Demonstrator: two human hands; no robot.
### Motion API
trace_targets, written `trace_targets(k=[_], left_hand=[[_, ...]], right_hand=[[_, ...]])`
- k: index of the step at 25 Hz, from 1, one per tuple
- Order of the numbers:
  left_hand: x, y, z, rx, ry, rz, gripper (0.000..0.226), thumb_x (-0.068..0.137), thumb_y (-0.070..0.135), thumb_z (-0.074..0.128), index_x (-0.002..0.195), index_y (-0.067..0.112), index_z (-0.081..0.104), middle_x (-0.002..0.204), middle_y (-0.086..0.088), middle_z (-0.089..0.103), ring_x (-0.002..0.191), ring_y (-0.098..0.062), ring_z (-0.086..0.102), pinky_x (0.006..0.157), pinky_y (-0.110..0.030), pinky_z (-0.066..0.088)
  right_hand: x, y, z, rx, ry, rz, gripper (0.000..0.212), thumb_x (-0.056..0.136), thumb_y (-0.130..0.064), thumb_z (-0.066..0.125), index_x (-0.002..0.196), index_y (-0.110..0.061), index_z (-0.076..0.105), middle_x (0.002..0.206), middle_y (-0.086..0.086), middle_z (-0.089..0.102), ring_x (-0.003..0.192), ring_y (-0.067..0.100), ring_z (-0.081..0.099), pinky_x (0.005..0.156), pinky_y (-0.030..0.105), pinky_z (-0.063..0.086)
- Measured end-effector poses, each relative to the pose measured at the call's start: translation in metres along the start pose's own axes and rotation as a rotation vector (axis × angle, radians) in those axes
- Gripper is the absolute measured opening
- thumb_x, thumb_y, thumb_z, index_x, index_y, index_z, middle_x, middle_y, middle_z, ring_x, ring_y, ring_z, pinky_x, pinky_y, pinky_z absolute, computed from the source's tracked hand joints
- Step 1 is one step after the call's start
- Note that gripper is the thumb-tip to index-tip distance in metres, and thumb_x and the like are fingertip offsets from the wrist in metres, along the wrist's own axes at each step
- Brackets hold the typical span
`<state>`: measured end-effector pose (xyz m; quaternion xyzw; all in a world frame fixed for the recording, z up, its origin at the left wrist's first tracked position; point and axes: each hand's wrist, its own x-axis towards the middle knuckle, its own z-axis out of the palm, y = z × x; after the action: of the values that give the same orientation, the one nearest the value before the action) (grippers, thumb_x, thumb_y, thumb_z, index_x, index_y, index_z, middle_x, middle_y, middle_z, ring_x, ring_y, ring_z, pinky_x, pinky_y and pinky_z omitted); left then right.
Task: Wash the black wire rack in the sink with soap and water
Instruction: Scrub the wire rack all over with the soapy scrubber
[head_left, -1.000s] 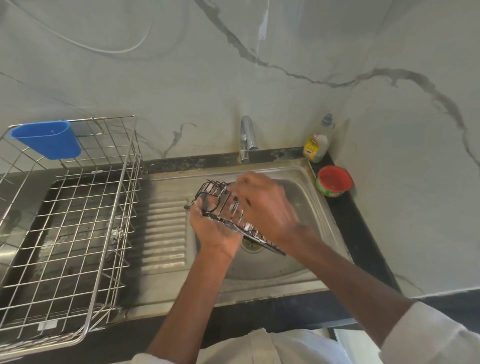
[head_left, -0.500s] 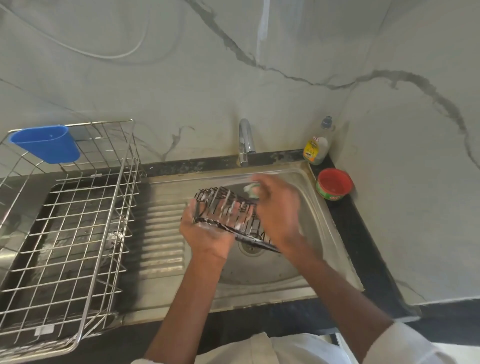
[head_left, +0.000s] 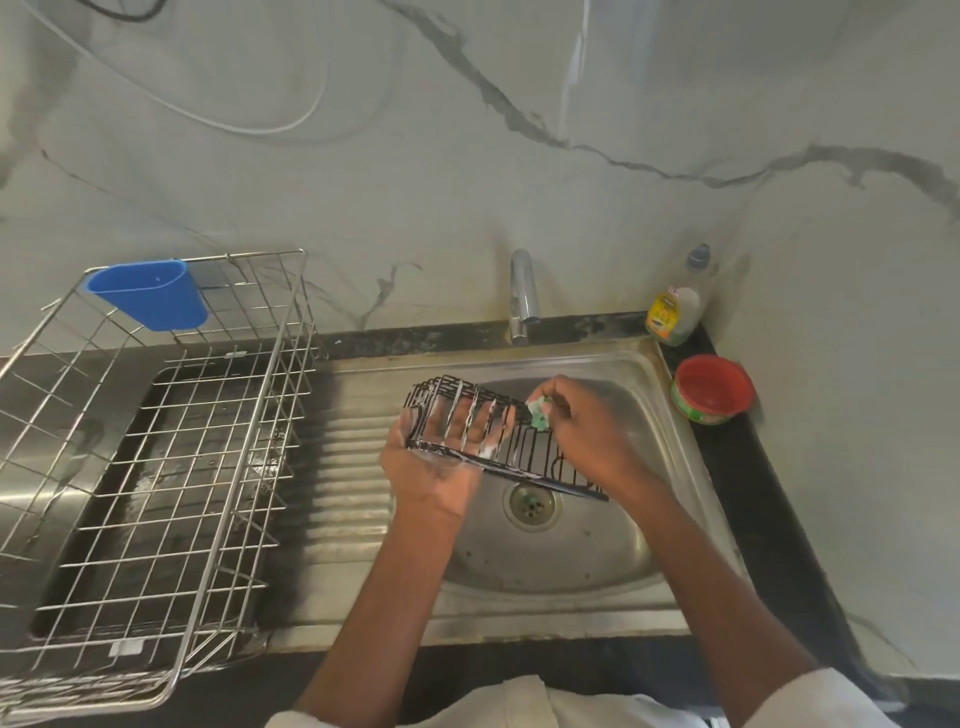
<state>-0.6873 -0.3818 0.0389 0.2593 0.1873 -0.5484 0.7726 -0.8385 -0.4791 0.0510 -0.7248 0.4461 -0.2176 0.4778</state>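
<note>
Left hand (head_left: 434, 462) grips near end of black wire rack (head_left: 498, 441), fingers through wires, suds on them. Right hand (head_left: 587, 436) pinches green scrub pad (head_left: 540, 415) against rack's far rail. Rack tilted above sink (head_left: 670, 441), drain (head_left: 531, 504) under it. Beyond hands: tap (head_left: 522, 296). Right of right hand: red tub (head_left: 712, 388), soap bottle (head_left: 675, 301) on desk (head_left: 737, 467). Left of left hand: dish basket (head_left: 244, 467), blue cup (head_left: 148, 293).

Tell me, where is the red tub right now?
In the head view the red tub sits on the dark counter at the sink's right rim, just in front of the soap bottle in the corner.
</note>
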Motion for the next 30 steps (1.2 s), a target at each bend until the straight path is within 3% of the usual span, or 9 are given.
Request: trace_targets(k=[4,8,13,17,19,21,23,27,30], left_hand=[[0.001,0.005,-0.003,0.038,-0.003,-0.006,0.036,0.101,0.034,0.052,0.112,0.002,0.064,0.127,-0.029,0.063,0.134,-0.055,0.057,0.113,-0.078,0.039],[-0.002,0.006,-0.009,0.096,0.031,-0.007,0.036,0.099,0.029,0.055,0.123,0.003,0.061,0.125,-0.029,0.067,0.132,-0.053,0.06,0.111,-0.077,0.041],[0.003,-0.001,-0.005,0.179,0.178,0.017,0.044,0.104,0.038,0.048,0.123,0.002,0.066,0.126,-0.024,0.073,0.11,-0.047,0.072,0.095,-0.064,0.058],[0.002,-0.007,-0.008,0.722,0.505,0.191,0.048,0.093,0.043,0.06,0.129,0.012,0.063,0.13,-0.007,0.062,0.12,-0.031,0.058,0.107,-0.056,0.05],[0.007,-0.009,-0.011,1.011,0.605,0.474,0.057,0.091,0.043,0.06,0.127,-0.001,0.06,0.129,-0.018,0.056,0.107,-0.028,0.053,0.092,-0.05,0.053],[0.006,-0.016,-0.011,1.16,0.405,0.653,0.054,0.103,0.039,0.054,0.098,-0.014,0.063,0.09,-0.022,0.062,0.078,-0.023,0.048,0.062,-0.037,0.048],[0.001,-0.016,-0.007,1.27,0.288,0.694,0.061,0.113,0.035,0.046,0.083,-0.015,0.062,0.066,-0.02,0.057,0.061,-0.019,0.048,0.05,-0.023,0.038],[-0.004,0.002,0.009,1.289,0.127,0.553,0.052,0.11,0.039,0.057,0.066,0.012,0.066,0.059,-0.003,0.062,0.056,-0.009,0.054,0.059,-0.019,0.047],[-0.002,-0.001,0.013,0.97,0.166,0.445,0.028,0.105,0.029,0.068,0.081,0.015,0.07,0.069,0.001,0.059,0.064,-0.01,0.054,0.062,-0.02,0.051]], right_hand=[[0.0,0.006,-0.004,-0.141,-0.101,-0.006,0.019,0.107,-0.011,0.048,0.104,-0.021,0.064,0.096,-0.015,0.063,0.086,0.002,0.058,0.067,0.021,0.041],[-0.003,0.005,-0.019,-0.024,-0.311,0.121,0.021,0.107,-0.006,0.047,0.116,-0.013,0.066,0.103,-0.008,0.065,0.092,0.005,0.058,0.068,0.021,0.039],[-0.004,0.011,-0.022,0.165,-0.156,0.16,0.026,0.105,-0.001,0.051,0.103,-0.018,0.07,0.105,-0.004,0.074,0.096,0.008,0.065,0.07,0.016,0.044],[0.005,0.013,-0.032,0.13,-0.055,0.127,0.031,0.102,0.0,0.055,0.094,-0.025,0.071,0.102,-0.005,0.075,0.099,0.009,0.068,0.076,0.021,0.048],[0.012,0.016,-0.036,0.098,-0.026,0.128,0.032,0.101,-0.002,0.059,0.092,-0.029,0.073,0.103,-0.005,0.076,0.099,0.01,0.07,0.082,0.026,0.054],[0.018,0.02,-0.037,0.035,-0.016,0.125,0.033,0.1,-0.006,0.061,0.087,-0.034,0.075,0.101,-0.008,0.077,0.098,0.011,0.072,0.089,0.036,0.059],[0.023,0.02,-0.037,0.003,0.017,0.128,0.035,0.099,-0.008,0.06,0.085,-0.037,0.074,0.102,-0.009,0.077,0.097,0.011,0.072,0.089,0.039,0.06],[0.03,0.005,-0.055,0.061,0.114,0.149,0.025,0.102,-0.005,0.058,0.106,-0.024,0.074,0.111,0.0,0.073,0.092,0.006,0.066,0.068,0.013,0.046],[0.012,-0.004,-0.054,-0.252,0.496,0.072,0.022,0.1,-0.006,0.06,0.112,-0.015,0.076,0.106,-0.001,0.072,0.089,0.009,0.06,0.064,0.013,0.038]])
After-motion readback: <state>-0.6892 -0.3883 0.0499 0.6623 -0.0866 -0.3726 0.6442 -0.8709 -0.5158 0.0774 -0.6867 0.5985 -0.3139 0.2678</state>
